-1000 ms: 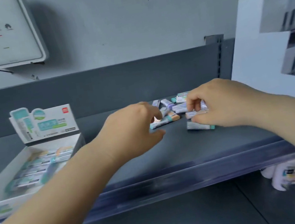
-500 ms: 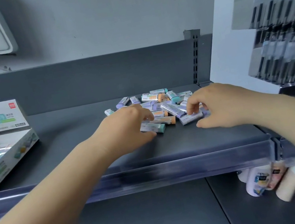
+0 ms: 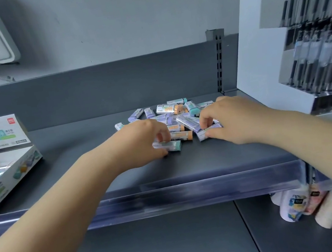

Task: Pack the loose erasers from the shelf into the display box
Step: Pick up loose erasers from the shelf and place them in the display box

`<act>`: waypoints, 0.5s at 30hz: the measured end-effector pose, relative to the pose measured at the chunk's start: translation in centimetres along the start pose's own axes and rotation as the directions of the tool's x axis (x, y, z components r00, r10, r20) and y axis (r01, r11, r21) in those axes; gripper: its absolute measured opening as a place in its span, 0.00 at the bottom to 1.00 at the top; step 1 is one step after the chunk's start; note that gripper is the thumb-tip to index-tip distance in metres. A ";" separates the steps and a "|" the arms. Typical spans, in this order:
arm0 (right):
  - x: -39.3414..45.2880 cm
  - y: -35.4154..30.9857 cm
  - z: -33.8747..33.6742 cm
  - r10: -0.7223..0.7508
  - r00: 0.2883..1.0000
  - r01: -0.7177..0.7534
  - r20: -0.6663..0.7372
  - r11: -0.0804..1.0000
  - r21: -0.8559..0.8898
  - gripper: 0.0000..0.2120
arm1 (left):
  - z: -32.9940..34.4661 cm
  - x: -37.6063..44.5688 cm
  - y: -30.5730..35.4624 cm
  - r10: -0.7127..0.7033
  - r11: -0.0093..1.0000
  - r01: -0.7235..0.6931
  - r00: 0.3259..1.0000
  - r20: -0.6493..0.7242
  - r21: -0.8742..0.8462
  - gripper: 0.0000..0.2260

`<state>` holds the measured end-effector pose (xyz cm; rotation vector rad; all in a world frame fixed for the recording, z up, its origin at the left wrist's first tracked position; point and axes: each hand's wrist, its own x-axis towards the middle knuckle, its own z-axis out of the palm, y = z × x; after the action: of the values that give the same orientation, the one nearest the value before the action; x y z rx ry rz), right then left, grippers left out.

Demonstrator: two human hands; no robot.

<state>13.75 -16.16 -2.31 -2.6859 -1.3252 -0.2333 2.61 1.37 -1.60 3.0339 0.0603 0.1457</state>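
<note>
We are seeing the loose erasers (image 3: 172, 116) lying heaped mid-shelf (image 3: 80, 144), small blocks in white printed sleeves with teal, orange or lilac ends; count is unclear, more than a dozen showing. Left hand (image 3: 138, 139) is pinching a teal-ended eraser (image 3: 169, 146) at the pile's front edge. Right hand (image 3: 234, 121) is curling round a lilac-ended eraser (image 3: 209, 132). One display box (image 3: 3, 172) is sitting open, well apart at far left, partly filled. One white pen rack (image 3: 293, 51) is crowding the right side. Rolls (image 3: 306, 208) are lying below, blurred.
</note>
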 end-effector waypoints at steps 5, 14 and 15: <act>-0.1 -0.1 -0.4 -0.061 0.996 0.064 0.058 0.996 -0.068 0.11 | -0.3 -0.6 0.4 -0.022 0.998 0.026 0.998 0.063 -0.066 0.13; -0.9 -0.9 -0.2 -0.072 0.994 0.079 -0.080 0.994 0.082 0.06 | 0.6 -1.1 -0.1 -0.036 0.987 0.031 0.999 -0.034 -0.156 0.12; -1.1 -1.2 -0.4 -0.074 0.993 0.085 -0.097 0.990 0.114 0.05 | 0.7 -1.2 -0.2 -0.034 0.986 0.025 0.998 -0.047 -0.166 0.12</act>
<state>12.15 -16.38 -2.11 -2.4976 -1.3744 -0.2761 1.50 1.45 -2.42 2.8619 0.0921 0.2131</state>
